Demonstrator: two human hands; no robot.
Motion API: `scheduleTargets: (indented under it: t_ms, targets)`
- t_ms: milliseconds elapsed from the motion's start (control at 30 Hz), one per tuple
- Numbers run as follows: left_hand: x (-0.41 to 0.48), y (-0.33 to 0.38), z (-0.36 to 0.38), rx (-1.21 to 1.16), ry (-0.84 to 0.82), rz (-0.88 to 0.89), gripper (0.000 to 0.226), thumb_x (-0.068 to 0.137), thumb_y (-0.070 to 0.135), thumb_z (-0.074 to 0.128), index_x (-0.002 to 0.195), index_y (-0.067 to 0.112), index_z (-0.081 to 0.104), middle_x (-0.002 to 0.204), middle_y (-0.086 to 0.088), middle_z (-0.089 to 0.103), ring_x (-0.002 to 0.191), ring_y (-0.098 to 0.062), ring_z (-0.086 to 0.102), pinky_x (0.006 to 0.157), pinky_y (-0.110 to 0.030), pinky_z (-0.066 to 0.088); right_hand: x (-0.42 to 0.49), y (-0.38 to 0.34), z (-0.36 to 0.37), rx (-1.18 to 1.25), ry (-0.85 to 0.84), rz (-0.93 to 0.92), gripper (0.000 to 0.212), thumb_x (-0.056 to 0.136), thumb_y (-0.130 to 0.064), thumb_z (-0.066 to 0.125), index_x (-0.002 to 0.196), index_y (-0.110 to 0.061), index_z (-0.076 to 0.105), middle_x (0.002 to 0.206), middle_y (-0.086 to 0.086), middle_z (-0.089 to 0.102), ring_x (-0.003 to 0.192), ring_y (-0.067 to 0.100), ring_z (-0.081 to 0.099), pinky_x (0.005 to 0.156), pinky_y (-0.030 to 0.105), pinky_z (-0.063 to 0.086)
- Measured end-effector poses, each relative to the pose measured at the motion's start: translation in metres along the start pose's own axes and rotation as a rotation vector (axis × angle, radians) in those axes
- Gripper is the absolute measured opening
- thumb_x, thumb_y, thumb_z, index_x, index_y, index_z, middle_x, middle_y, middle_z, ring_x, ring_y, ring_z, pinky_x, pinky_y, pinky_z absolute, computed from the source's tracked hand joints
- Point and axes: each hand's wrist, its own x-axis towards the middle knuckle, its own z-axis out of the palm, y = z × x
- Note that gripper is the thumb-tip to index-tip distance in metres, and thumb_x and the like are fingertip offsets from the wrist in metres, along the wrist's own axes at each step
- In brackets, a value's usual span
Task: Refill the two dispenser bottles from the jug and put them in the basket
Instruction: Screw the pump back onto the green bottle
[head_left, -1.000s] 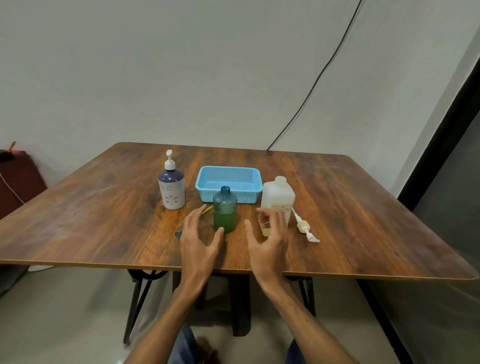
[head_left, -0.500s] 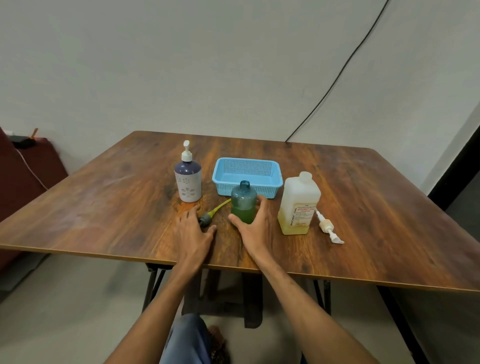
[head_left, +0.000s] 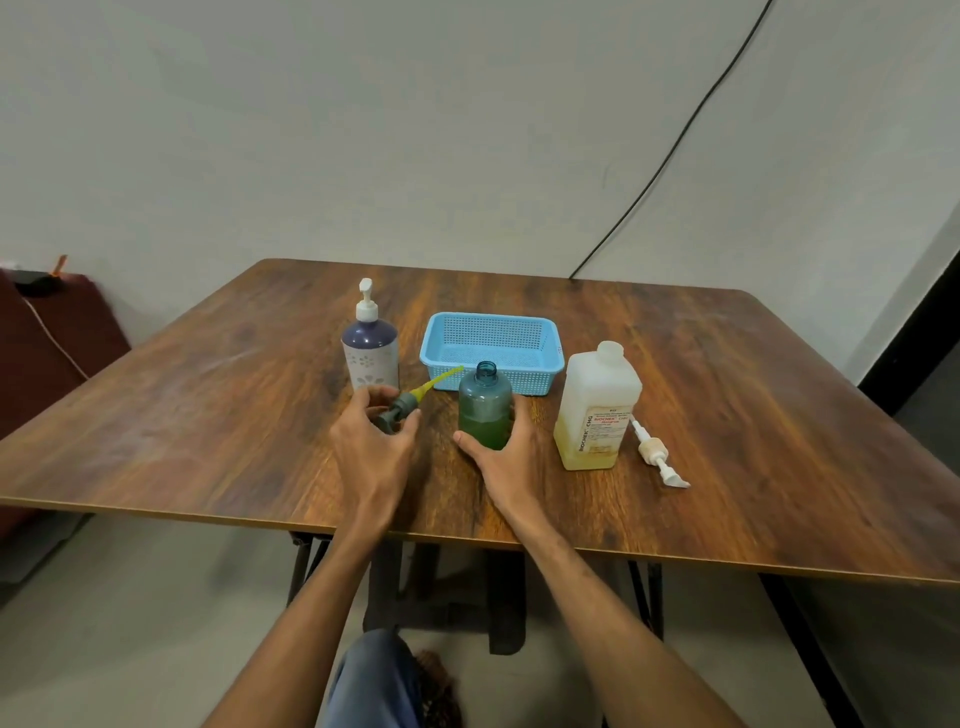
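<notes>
- Your right hand (head_left: 501, 462) wraps the lower part of the green bottle (head_left: 484, 405), thumb on the near side and fingers round the far side. I judge this steadies it while its neck is open.
- Your left hand (head_left: 371, 441) curls its fingers round the grey pump (head_left: 399, 410), low over the surface (head_left: 208, 415) just left of that bottle, likely to screw it onto the open neck.
- The green bottle stands upright with its long axis vertical and its mouth up. It is partly full and sits just in front of the basket (head_left: 491, 338).
- The pump's yellow tube points away from you and rightward, towards the basket.
- The purple bottle (head_left: 370, 348) stands upright just beyond your left hand, with its pump on.
- The jug (head_left: 597, 410) stands uncapped to the right, with a white pump (head_left: 657, 457) lying beside it.
</notes>
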Motion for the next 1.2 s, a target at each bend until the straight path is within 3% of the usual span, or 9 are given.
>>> scheduleTargets:
  t_ms: [100, 200, 233, 333, 600, 800, 967, 1100, 1200]
  targets:
    - [0.004, 0.016, -0.005, -0.07, 0.033, 0.059, 0.03, 0.078, 0.021, 0.082, 0.102, 0.02, 0.065, 0.098, 0.009, 0.066, 0.088, 0.0, 0.064, 0.075, -0.012, 0.055, -0.001, 0.0, 0.0, 0.01, -0.002, 0.005, 0.079, 0.077, -0.017, 0.088, 0.144, -0.016, 0.047, 0.137, -0.007, 0.056, 0.125, 0.005, 0.05, 0.094, -0.001, 0.034]
    - [0.011, 0.032, -0.008, -0.151, 0.031, 0.12, 0.031, 0.077, 0.018, 0.082, 0.104, 0.018, 0.067, 0.097, 0.006, 0.068, 0.087, -0.003, 0.065, 0.074, -0.01, 0.052, -0.002, 0.0, 0.001, 0.007, 0.009, -0.007, 0.078, 0.076, -0.018, 0.089, 0.143, -0.016, 0.048, 0.137, -0.004, 0.058, 0.125, 0.009, 0.053, 0.104, 0.021, 0.044]
    - [0.013, 0.037, -0.008, -0.171, 0.032, 0.123, 0.03, 0.077, 0.016, 0.081, 0.105, 0.017, 0.069, 0.095, 0.006, 0.069, 0.085, -0.003, 0.065, 0.074, -0.009, 0.052, -0.002, 0.0, 0.001, 0.009, 0.01, -0.008, 0.078, 0.075, -0.018, 0.089, 0.142, -0.016, 0.048, 0.136, -0.005, 0.058, 0.124, 0.009, 0.053, 0.104, 0.021, 0.045]
    - [0.02, 0.05, -0.005, -0.229, 0.025, 0.1, 0.03, 0.077, 0.014, 0.08, 0.106, 0.011, 0.071, 0.09, 0.002, 0.071, 0.078, -0.003, 0.066, 0.07, -0.011, 0.053, -0.002, -0.001, 0.001, 0.005, 0.004, -0.005, 0.08, 0.075, -0.019, 0.089, 0.143, -0.017, 0.047, 0.134, -0.01, 0.056, 0.122, 0.003, 0.051, 0.095, 0.003, 0.038]
    - [0.034, 0.089, -0.002, -0.41, 0.011, 0.103, 0.022, 0.08, 0.008, 0.077, 0.101, 0.012, 0.073, 0.081, -0.002, 0.07, 0.067, -0.003, 0.062, 0.065, -0.019, 0.055, -0.003, 0.004, 0.001, -0.038, 0.002, 0.002, 0.081, 0.074, -0.032, 0.088, 0.143, -0.025, 0.046, 0.133, -0.011, 0.058, 0.122, 0.006, 0.055, 0.104, 0.033, 0.05]
    - [0.04, 0.108, -0.004, -0.441, 0.017, 0.139, 0.017, 0.079, 0.015, 0.077, 0.087, 0.03, 0.072, 0.071, -0.009, 0.065, 0.064, -0.011, 0.057, 0.064, -0.043, 0.056, -0.001, 0.006, 0.003, -0.071, 0.001, 0.028, 0.085, 0.075, -0.035, 0.088, 0.146, -0.029, 0.042, 0.14, -0.01, 0.055, 0.129, 0.009, 0.051, 0.11, 0.039, 0.046]
    - [0.041, 0.111, -0.001, -0.414, 0.023, 0.134, 0.018, 0.077, 0.015, 0.077, 0.09, 0.026, 0.073, 0.073, -0.018, 0.064, 0.064, -0.013, 0.053, 0.063, -0.044, 0.053, 0.0, 0.008, 0.003, -0.083, 0.0, 0.02, 0.087, 0.075, -0.037, 0.087, 0.148, -0.03, 0.04, 0.143, -0.01, 0.053, 0.132, 0.01, 0.05, 0.111, 0.04, 0.046]
    - [0.042, 0.114, -0.001, -0.387, 0.029, 0.143, 0.02, 0.077, 0.014, 0.077, 0.089, 0.028, 0.072, 0.069, -0.01, 0.062, 0.064, -0.012, 0.052, 0.061, -0.042, 0.053, 0.0, 0.008, 0.003, -0.091, 0.001, 0.015, 0.087, 0.076, -0.037, 0.087, 0.148, -0.031, 0.039, 0.144, -0.01, 0.053, 0.132, 0.01, 0.05, 0.111, 0.039, 0.046]
    - [0.046, 0.115, -0.003, -0.376, 0.047, 0.171, 0.025, 0.077, 0.014, 0.077, 0.09, 0.035, 0.071, 0.072, -0.015, 0.064, 0.063, -0.012, 0.052, 0.06, -0.038, 0.053, 0.0, 0.006, 0.001, -0.068, -0.007, 0.01, 0.086, 0.078, -0.032, 0.087, 0.149, -0.03, 0.039, 0.145, -0.01, 0.052, 0.134, 0.009, 0.048, 0.112, 0.034, 0.043]
